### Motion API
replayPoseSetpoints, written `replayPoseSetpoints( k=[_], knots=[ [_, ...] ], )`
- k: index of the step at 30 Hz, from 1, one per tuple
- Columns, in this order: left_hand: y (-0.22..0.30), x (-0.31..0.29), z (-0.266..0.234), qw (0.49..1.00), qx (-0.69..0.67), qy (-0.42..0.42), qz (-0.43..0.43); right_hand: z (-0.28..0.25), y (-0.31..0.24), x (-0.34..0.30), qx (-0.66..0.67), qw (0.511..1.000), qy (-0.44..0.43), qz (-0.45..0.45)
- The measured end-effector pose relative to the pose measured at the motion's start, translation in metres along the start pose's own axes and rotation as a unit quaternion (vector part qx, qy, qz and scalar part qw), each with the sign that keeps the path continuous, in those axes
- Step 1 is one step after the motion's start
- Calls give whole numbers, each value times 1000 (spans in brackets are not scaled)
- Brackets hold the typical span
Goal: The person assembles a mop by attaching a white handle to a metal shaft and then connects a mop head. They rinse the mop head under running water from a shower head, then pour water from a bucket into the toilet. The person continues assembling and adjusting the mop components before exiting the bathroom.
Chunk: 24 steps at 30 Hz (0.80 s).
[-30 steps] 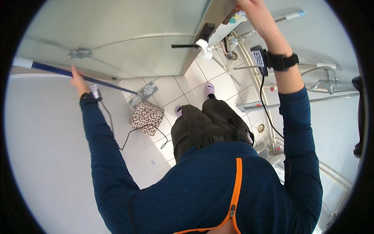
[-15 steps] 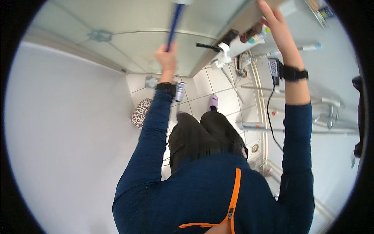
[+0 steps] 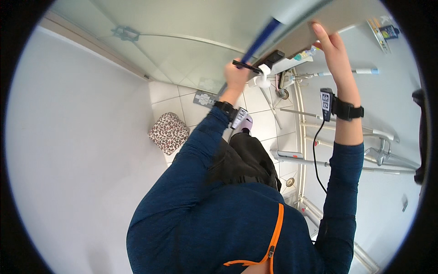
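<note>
My left hand (image 3: 236, 78) is closed around the blue handle (image 3: 262, 39) of a tool held up against the frosted glass door (image 3: 196, 23). The handle slants up and to the right; its pale far end is blurred, so the tool's exact kind is unclear. Close to this hand, a black door handle (image 3: 275, 57) sticks out from the door's edge. My right hand (image 3: 335, 50) grips the beige door frame (image 3: 301, 36), thumb on the near face and the other fingers partly hidden behind it.
A leopard-print stool (image 3: 169, 132) stands on the white tiled floor (image 3: 164, 94) at left, near a grey patterned mat (image 3: 203, 98). Metal rails and pipes (image 3: 310, 114) line the right wall, with a shelf (image 3: 379, 35) above. A black cable (image 3: 315, 155) hangs beside my right forearm.
My left hand has swept to the right and slightly down with the tool, whose handle now leans right instead of near upright. My right hand stays on the door frame.
</note>
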<state>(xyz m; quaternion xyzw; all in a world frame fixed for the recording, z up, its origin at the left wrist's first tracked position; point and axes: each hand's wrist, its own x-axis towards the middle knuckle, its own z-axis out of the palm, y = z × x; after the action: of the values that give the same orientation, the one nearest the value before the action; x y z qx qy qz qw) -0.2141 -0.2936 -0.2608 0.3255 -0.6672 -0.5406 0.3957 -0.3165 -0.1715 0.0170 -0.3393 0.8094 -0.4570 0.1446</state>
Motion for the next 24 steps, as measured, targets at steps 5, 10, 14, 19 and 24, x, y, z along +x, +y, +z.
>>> replayPoseSetpoints(
  k=[5, 10, 14, 19, 24],
  knots=[
    [-11, 39, -76, 986, -131, 36, -95, 0, -4, 4, 31, 998, -19, 58],
    [-6, -43, -115, 982, -147, -83, -88, 9, -15, 4, 42, 998, 39, -7],
    [18, -89, -105, 967, -98, -218, -86, 14, -30, -14, 62, 993, 104, 7],
    [25, -104, -89, 945, -36, -326, -14, 57, -31, -114, 322, 938, 7, -125],
    [39, -91, -77, 891, 12, -453, 17, 68, -15, -151, 431, 895, -96, -60]
  ],
)
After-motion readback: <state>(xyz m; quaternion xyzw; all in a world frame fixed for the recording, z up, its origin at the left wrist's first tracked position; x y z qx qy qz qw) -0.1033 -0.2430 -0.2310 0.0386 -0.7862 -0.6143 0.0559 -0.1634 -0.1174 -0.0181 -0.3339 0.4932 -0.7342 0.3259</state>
